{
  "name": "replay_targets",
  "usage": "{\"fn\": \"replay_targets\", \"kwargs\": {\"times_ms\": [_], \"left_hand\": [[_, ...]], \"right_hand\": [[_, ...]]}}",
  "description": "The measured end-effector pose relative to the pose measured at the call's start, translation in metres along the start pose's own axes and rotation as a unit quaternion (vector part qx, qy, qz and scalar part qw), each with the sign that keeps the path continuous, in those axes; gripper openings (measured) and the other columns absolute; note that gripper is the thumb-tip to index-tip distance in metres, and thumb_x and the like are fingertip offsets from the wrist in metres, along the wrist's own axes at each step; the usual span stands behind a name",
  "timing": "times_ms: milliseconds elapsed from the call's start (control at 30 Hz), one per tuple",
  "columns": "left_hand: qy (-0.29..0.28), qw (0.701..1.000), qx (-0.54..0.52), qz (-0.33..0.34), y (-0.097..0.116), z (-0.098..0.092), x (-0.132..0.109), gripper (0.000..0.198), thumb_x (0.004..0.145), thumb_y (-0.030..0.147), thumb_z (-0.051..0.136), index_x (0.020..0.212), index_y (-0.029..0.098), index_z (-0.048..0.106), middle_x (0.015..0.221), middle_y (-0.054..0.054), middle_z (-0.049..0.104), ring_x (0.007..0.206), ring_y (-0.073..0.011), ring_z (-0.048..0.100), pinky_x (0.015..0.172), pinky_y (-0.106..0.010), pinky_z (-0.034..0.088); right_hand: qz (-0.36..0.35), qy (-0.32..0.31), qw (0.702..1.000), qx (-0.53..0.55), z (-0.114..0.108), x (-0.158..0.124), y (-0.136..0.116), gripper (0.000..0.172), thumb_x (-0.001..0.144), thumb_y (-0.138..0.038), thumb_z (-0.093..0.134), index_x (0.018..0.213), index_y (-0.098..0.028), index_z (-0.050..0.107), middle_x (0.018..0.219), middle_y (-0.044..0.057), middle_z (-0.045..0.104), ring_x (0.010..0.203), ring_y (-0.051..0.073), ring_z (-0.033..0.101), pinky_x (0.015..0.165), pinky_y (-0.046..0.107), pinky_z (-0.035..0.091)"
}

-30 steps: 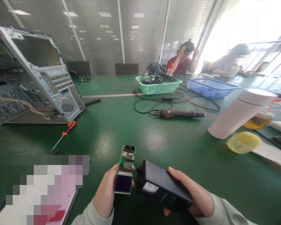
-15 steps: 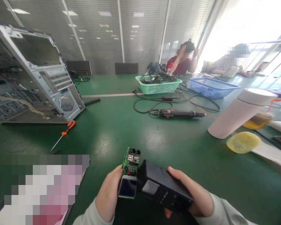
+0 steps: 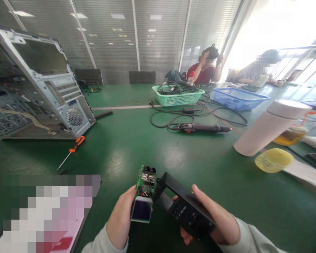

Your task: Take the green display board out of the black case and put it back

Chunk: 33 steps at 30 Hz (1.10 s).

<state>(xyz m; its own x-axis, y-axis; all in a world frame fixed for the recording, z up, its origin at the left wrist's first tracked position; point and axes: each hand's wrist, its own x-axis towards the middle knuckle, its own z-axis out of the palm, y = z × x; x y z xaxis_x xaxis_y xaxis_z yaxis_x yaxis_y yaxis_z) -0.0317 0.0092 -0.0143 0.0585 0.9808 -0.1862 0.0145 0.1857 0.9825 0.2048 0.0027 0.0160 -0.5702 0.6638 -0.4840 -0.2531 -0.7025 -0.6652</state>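
At the near middle of the table, my left hand grips a green circuit board by its left side. Black sockets sit at the board's top end and a small dark display screen at its lower end. Close to its right, my right hand is wrapped round a black plastic housing. The housing tilts down to the right; a rectangular window opening and small printed marks show on its face. Board and housing are apart, with a narrow gap between them. Fingers of my right hand show below the housing.
A computer case stands at left, with an orange-handled screwdriver before it. An electric screwdriver with a cord lies ahead. Behind are a green basket of cables and a blue basket. A white bottle stands right.
The black housing has turned in my right hand, so its window opening and face now show more. The circuit board has shifted slightly left with my left hand.
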Motion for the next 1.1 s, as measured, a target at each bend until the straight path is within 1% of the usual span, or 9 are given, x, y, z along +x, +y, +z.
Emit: {"fn": "replay_targets", "kwargs": {"times_ms": [133,233,333,400,600,767,900,1000,1100], "left_hand": [[-0.006,0.999,0.036,0.009,0.001,-0.003,0.004,0.017,0.071,0.025,0.068,0.083,0.018,0.078,0.091,-0.01,0.079,0.085,-0.0321,0.07,0.063,-0.031,0.057],[0.005,0.998,0.061,0.034,-0.006,-0.005,0.005,0.017,0.071,0.026,0.069,0.083,0.018,0.079,0.097,-0.01,0.079,0.097,-0.0346,0.068,0.078,-0.036,0.056],[0.045,0.991,0.069,0.101,-0.015,-0.007,0.002,0.024,0.076,0.03,0.065,0.091,0.019,0.079,0.11,-0.009,0.077,0.11,-0.0349,0.063,0.096,-0.041,0.048],[0.05,0.988,0.079,0.127,-0.021,-0.008,-0.001,0.029,0.08,0.032,0.06,0.098,0.019,0.078,0.114,-0.008,0.075,0.112,-0.0339,0.062,0.101,-0.042,0.044],[0.069,0.984,0.088,0.136,-0.024,-0.01,-0.003,0.03,0.079,0.031,0.059,0.101,0.02,0.077,0.113,-0.008,0.076,0.113,-0.033,0.063,0.103,-0.044,0.042],[0.011,0.99,0.09,0.109,-0.022,-0.015,0.003,0.031,0.077,0.034,0.063,0.099,0.018,0.077,0.115,-0.01,0.075,0.113,-0.0353,0.062,0.103,-0.046,0.044],[0.045,0.984,0.105,0.138,-0.026,-0.017,-0.001,0.035,0.081,0.035,0.057,0.106,0.02,0.075,0.12,-0.008,0.072,0.117,-0.0336,0.06,0.105,-0.045,0.042],[0.026,0.984,0.117,0.134,-0.028,-0.013,-0.005,0.033,0.081,0.032,0.058,0.105,0.019,0.076,0.118,-0.008,0.074,0.114,-0.0329,0.062,0.102,-0.043,0.044],[0.072,0.978,0.114,0.157,-0.026,-0.008,-0.007,0.033,0.085,0.031,0.052,0.107,0.021,0.075,0.118,-0.005,0.074,0.115,-0.0295,0.062,0.102,-0.039,0.043]], "right_hand": [[-0.053,0.016,0.998,-0.028,0.005,-0.003,-0.001,0.064,0.067,-0.071,0.07,0.089,-0.011,0.07,0.064,0.004,0.068,0.056,0.014,0.065,0.052,0.02,0.052],[-0.072,0.041,0.996,-0.036,0.007,-0.004,0.001,0.06,0.065,-0.068,0.074,0.087,-0.012,0.07,0.06,0.0,0.064,0.055,0.014,0.064,0.05,0.02,0.052],[-0.069,0.071,0.995,-0.029,0.007,-0.006,0.003,0.061,0.06,-0.068,0.077,0.087,-0.014,0.07,0.061,-0.002,0.061,0.055,0.015,0.064,0.051,0.022,0.054],[-0.067,0.089,0.994,-0.021,0.006,-0.006,0.005,0.062,0.057,-0.067,0.079,0.087,-0.014,0.07,0.063,-0.002,0.061,0.055,0.016,0.064,0.051,0.024,0.055],[-0.067,0.115,0.991,-0.007,0.004,-0.005,0.008,0.063,0.056,-0.063,0.082,0.092,-0.013,0.069,0.067,0.0,0.065,0.057,0.018,0.065,0.052,0.026,0.057],[-0.063,0.098,0.993,-0.023,0.01,-0.006,0.002,0.062,0.054,-0.067,0.081,0.086,-0.014,0.069,0.062,-0.002,0.063,0.054,0.016,0.065,0.048,0.021,0.054],[-0.054,0.078,0.995,-0.039,0.013,-0.007,-0.003,0.062,0.054,-0.069,0.079,0.079,-0.013,0.07,0.059,-0.003,0.061,0.054,0.014,0.064,0.049,0.019,0.054],[-0.052,0.067,0.996,-0.037,0.012,-0.006,-0.004,0.062,0.055,-0.069,0.079,0.081,-0.013,0.071,0.061,-0.002,0.062,0.053,0.013,0.064,0.05,0.018,0.054],[-0.06,0.061,0.996,-0.028,0.009,-0.004,-0.002,0.059,0.059,-0.066,0.079,0.084,-0.013,0.071,0.061,-0.002,0.063,0.053,0.013,0.065,0.048,0.017,0.052]]}}
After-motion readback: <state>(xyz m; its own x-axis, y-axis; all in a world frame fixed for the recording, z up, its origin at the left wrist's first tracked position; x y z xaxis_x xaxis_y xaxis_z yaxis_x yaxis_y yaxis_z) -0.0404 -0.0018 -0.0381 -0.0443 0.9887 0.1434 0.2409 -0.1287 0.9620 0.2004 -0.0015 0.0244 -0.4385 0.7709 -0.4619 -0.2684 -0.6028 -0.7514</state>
